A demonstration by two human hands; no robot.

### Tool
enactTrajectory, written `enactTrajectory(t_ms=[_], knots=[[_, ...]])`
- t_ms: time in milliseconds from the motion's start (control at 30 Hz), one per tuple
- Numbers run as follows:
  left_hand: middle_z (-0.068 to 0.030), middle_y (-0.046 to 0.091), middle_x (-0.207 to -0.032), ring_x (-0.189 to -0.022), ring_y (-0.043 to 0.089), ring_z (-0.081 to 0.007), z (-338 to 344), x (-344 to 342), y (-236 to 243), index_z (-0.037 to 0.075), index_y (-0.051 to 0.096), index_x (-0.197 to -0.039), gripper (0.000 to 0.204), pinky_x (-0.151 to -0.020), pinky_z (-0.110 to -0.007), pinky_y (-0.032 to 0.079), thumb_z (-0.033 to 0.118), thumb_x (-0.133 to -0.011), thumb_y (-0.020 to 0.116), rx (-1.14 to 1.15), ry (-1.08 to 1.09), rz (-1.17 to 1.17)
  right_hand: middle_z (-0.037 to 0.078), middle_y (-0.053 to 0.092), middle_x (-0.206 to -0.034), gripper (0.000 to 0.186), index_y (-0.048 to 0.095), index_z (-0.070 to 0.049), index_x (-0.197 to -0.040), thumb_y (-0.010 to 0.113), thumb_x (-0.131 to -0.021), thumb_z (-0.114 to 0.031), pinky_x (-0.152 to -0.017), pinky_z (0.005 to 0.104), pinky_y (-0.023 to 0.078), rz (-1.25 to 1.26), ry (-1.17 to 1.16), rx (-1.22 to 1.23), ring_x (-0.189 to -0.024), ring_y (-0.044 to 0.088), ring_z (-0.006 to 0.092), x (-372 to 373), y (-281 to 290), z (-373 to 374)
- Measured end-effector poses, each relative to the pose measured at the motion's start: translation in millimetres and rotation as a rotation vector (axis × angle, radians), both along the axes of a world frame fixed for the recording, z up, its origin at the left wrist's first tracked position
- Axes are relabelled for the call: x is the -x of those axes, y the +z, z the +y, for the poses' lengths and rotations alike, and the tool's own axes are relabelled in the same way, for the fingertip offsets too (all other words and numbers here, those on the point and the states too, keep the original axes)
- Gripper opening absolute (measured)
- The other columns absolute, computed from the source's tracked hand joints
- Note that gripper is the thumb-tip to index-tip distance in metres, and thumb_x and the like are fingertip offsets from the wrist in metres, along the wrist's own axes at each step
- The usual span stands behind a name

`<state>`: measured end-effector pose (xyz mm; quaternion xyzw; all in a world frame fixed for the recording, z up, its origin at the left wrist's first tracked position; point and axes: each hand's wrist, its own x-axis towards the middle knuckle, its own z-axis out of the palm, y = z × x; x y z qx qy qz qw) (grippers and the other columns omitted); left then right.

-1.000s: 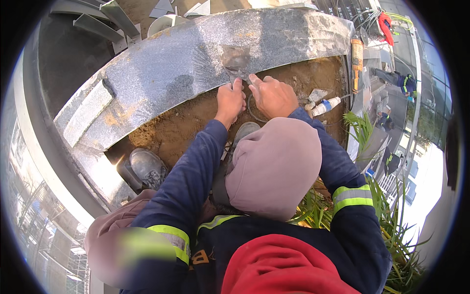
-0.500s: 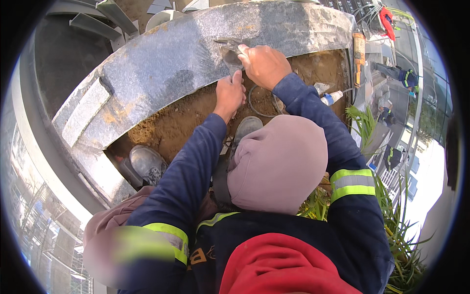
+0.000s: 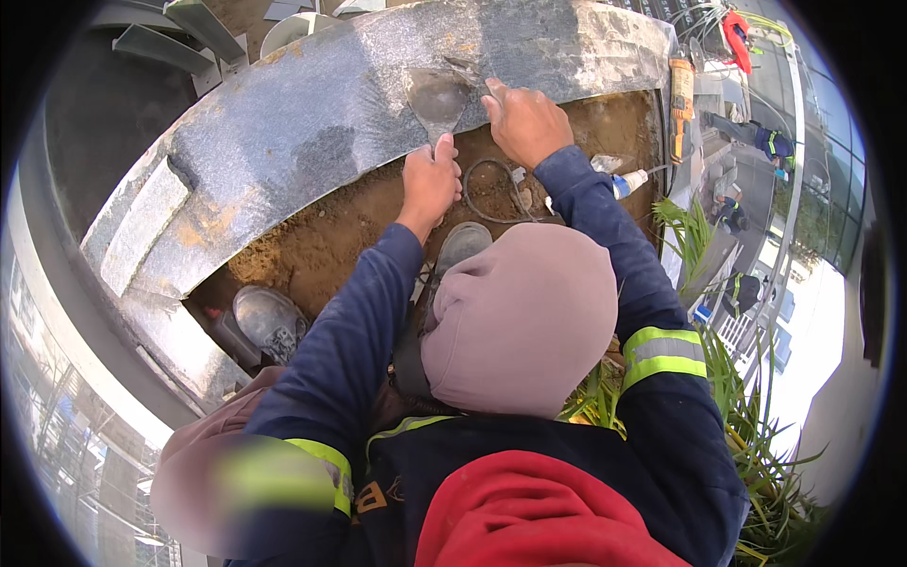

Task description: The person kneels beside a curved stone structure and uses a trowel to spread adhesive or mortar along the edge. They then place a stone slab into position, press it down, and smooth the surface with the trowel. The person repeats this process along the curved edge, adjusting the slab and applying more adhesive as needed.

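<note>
My left hand (image 3: 431,187) is closed round the handle of a putty knife (image 3: 439,98), its broad blade turned up over a curved grey stone slab (image 3: 312,104). My right hand (image 3: 531,125) grips a second scraper (image 3: 465,68), a thin dark blade seen almost edge-on beside the far right corner of the first. Its handle is mostly covered by my fingers. A darker damp-looking patch (image 3: 326,154) marks the slab left of the blades.
Brown soil (image 3: 312,231) fills the bed inside the slab, with a looped cable (image 3: 493,163) on it. A white and blue bottle (image 3: 631,181) and an orange tool (image 3: 681,99) lie at right. Grassy plants (image 3: 690,236) grow there; co-workers (image 3: 775,144) stand beyond.
The two blades, overlapping before, now stand apart, and the putty knife's broad face shows. My right hand has moved slightly right of the left. The whole view has shifted a little.
</note>
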<state>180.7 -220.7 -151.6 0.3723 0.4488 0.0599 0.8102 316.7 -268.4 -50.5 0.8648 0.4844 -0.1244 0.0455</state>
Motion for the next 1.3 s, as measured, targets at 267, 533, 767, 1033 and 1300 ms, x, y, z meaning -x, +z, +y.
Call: enactTrajectory(t_ms=[267,533,767,1033,1300], knots=[[-0.0048,0.057,-0.072,-0.051,0.054,-0.0127,-3.7,3.5,1.4,-0.006,0.062,-0.100,0.044,-0.045,-0.030,0.047,0.037,-0.106,0.052,0.009,-0.016,-0.004,0.022,0.070,-0.088,0.041,0.065,-0.009,-0.132,0.059,-0.099,-0.033,-0.068,0.0534,0.057,0.045,0.002,0.004,-0.076,0.071,0.0444,-13.8,-6.9,4.0],[-0.0051,0.057,-0.068,-0.048,0.053,-0.0126,-1.4,0.4,0.4,-0.007,0.061,-0.099,0.044,-0.042,-0.030,0.045,0.036,-0.107,0.052,0.020,0.026,-0.035,0.023,0.070,-0.089,0.036,0.067,-0.006,-0.125,0.056,-0.100,-0.031,-0.069,0.0515,0.058,0.001,-0.045,-0.043,-0.081,0.072,0.0423,-3.2,-3.1,-4.1],[-0.0050,0.057,-0.071,-0.051,0.054,-0.0121,4.5,3.3,4.4,-0.006,0.060,-0.102,0.043,-0.044,-0.029,0.047,0.036,-0.108,0.050,-0.036,-0.005,-0.006,0.021,0.069,-0.087,0.039,0.065,-0.008,-0.130,0.058,-0.100,-0.031,-0.067,0.0515,0.057,0.033,-0.049,-0.032,-0.077,0.071,0.0412,25.9,-6.3,-23.4],[-0.0045,0.056,-0.070,-0.050,0.053,-0.0118,-14.3,10.1,36.2,-0.005,0.060,-0.098,0.044,-0.044,-0.028,0.045,0.037,-0.108,0.049,-0.054,-0.041,-0.031,0.021,0.074,-0.096,0.041,0.063,0.000,-0.131,0.053,-0.104,-0.029,-0.079,0.0470,0.055,0.205,-0.338,-0.763,-0.089,0.072,0.0376,-12.2,-21.4,-40.7],[-0.0049,0.060,-0.072,-0.053,0.057,-0.0117,26.8,-31.6,108.0,-0.002,0.062,-0.100,0.037,-0.047,-0.027,0.047,0.033,-0.108,0.053,-0.346,0.077,-0.401,0.026,0.069,-0.118,0.042,0.070,-0.002,-0.123,0.057,-0.098,-0.033,-0.099,0.0458,0.050,0.011,-0.855,-0.482,-0.111,0.066,0.0412,-112.6,-54.3,-169.5]])
